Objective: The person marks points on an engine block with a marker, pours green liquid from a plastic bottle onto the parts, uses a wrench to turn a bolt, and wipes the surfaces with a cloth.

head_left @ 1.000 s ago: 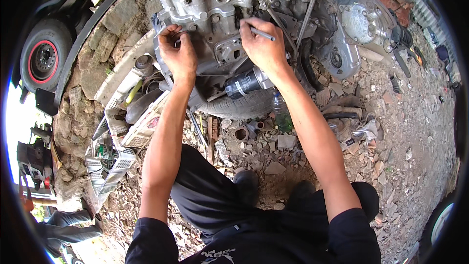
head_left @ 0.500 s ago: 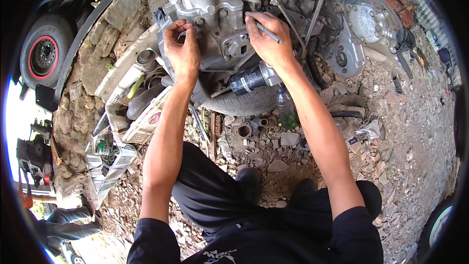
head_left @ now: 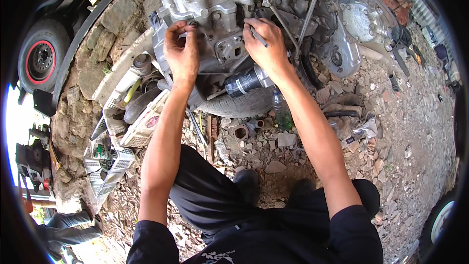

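Note:
My left hand (head_left: 183,54) is at the left part of the grey metal engine block (head_left: 210,5), thumb and forefinger pinched beside a small dark round bolt head; whether they hold something is hidden. In my right hand (head_left: 266,44) is a thin grey rod (head_left: 259,36), its rear end sticking out toward me and its front covered by the fingers. That hand's fingertips are close to the engine face. Between the hands is a cover plate (head_left: 229,49) with a squarish opening. Below the right hand, a dark oil filter (head_left: 242,83) juts from the engine.
A tire (head_left: 239,105) lies under the engine. Close to my right forearm stands a plastic bottle (head_left: 281,110) with green liquid. A flanged metal pipe piece (head_left: 242,131) sits on rubble. White plastic crates (head_left: 110,164) are at left; a metal housing (head_left: 366,17) is at right.
The view has shifted slightly. My left fingertips have come right up to the dark bolt head. My right hand has moved slightly down the engine face, still gripping the rod.

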`<state>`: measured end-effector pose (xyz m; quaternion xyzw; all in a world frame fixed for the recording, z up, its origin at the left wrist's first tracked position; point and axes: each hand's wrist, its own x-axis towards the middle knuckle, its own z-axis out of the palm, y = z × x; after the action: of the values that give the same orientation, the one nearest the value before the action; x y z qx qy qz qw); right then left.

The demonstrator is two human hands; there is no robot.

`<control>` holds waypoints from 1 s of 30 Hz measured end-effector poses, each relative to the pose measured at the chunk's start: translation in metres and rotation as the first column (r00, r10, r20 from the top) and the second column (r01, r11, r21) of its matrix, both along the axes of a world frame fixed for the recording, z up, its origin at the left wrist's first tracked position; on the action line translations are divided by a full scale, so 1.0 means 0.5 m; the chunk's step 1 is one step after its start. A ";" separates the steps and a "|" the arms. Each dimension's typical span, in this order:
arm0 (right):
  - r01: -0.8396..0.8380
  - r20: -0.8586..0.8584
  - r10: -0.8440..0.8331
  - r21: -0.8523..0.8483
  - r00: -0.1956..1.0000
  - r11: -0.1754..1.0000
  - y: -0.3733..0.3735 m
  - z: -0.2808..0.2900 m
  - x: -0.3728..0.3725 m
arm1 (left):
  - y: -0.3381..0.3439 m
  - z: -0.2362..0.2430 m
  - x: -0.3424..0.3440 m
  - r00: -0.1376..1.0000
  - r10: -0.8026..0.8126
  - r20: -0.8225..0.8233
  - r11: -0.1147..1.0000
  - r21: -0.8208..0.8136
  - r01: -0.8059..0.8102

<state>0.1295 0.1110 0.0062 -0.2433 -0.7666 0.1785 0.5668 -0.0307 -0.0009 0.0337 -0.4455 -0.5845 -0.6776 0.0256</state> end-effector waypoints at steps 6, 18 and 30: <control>-0.065 -0.054 0.060 -0.081 0.997 0.995 0.004 0.004 0.004 | 0.001 -0.001 0.012 0.999 0.003 -0.041 1.000 -0.010 -0.004; -0.099 -0.152 0.082 -0.109 0.985 0.989 -0.019 -0.012 -0.014 | 0.002 -0.003 0.026 1.000 -0.017 -0.021 0.999 -0.046 0.016; -0.068 -0.155 0.065 -0.015 0.986 0.998 -0.001 0.003 -0.002 | 0.001 -0.009 0.024 0.997 -0.031 -0.066 0.998 -0.054 0.028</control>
<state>0.1287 0.1107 0.0077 -0.2086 -0.7262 0.2232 0.6159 -0.0188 -0.0005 0.0292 -0.4772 -0.5946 -0.6467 0.0233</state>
